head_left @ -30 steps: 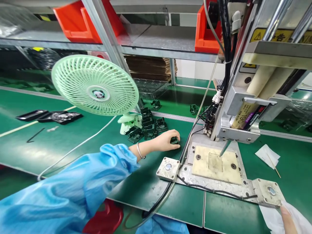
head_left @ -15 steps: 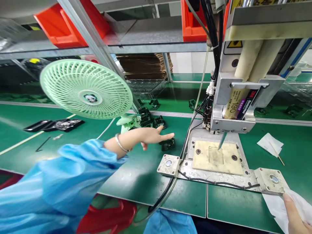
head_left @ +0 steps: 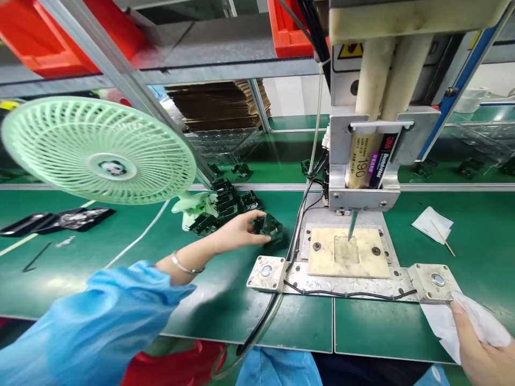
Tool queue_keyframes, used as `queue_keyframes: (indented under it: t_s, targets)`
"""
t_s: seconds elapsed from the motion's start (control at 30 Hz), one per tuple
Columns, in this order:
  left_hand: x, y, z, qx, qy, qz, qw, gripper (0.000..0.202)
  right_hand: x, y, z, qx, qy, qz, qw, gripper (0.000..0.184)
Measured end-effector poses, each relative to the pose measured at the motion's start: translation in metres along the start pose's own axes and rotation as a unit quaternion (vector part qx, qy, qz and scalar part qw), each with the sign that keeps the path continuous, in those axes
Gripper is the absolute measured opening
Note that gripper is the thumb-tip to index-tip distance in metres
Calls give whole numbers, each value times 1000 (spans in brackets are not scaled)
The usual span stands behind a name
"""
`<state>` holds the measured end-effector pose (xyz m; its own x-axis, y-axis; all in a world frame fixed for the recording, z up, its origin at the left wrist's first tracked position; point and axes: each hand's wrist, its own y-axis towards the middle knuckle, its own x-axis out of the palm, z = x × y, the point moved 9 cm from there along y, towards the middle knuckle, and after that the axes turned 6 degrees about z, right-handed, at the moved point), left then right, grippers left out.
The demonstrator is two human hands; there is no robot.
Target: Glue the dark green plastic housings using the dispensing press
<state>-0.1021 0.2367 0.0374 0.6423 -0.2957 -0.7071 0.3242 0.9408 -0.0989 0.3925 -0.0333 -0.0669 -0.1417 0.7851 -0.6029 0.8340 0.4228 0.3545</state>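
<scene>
Between the thumb and fingertips of the left hand (head_left: pixel 237 234), the nearer one, the dark part (head_left: pixel 272 228) is pinched left of the cream plate (head_left: pixel 322 265), its long axis hard to make out, while white tissue (head_left: pixel 480 317) is gripped by the right hand (head_left: pixel 480 356).

Cream plate (head_left: pixel 346 253) looks like matt plastic, stained. Base (head_left: pixel 358 282) beneath it is bare metal, scuffed. Left of the plate: dark part (head_left: pixel 272 228), hard plastic look; fan (head_left: pixel 111 166), smooth plastic; sleeve (head_left: pixel 92 321), glossy cloth; bangle (head_left: pixel 177 261), polished metal. Right of the plate: white sheet (head_left: pixel 483 320), matt, crumpled, paper or cloth, can't tell. Tabletop (head_left: pixel 219 305) around the plate is smooth, semi-gloss.
</scene>
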Motion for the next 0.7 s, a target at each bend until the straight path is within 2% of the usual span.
queue_keyframes:
  t_s: [0.07,0.13,0.17,0.27,0.33,0.4,0.5,0.6,0.7]
  targets:
    - [-10,-6,10,-18,-60,28,998,71,-6,-1,-20,-10,11,14,1000,60]
    - [-7,-16,27,-52,-130,19,990,78,-7,-1,-36,-34,44,11,998,65]
    - [2,-22,38,-69,-156,-12,985,77,-7,-1,-41,-47,57,8,997,67]
    - [54,-42,76,-105,-210,-153,960,73,-6,-1,-47,-81,80,-6,994,66]
    - [87,-48,92,-129,-225,-196,946,66,-7,-1,-48,-97,89,-9,991,63]
    - [111,-44,99,-159,-231,-196,939,60,-8,-1,-47,-104,93,-6,990,60]
    - [134,-25,106,-179,-260,-195,929,51,-8,-2,-48,-108,101,-5,989,60]
    - [143,-4,118,-160,-309,-204,915,45,-8,-2,-48,-100,102,-1,990,62]
    - [141,15,125,-104,-303,-173,932,50,-7,-1,-47,-97,113,-1,989,60]
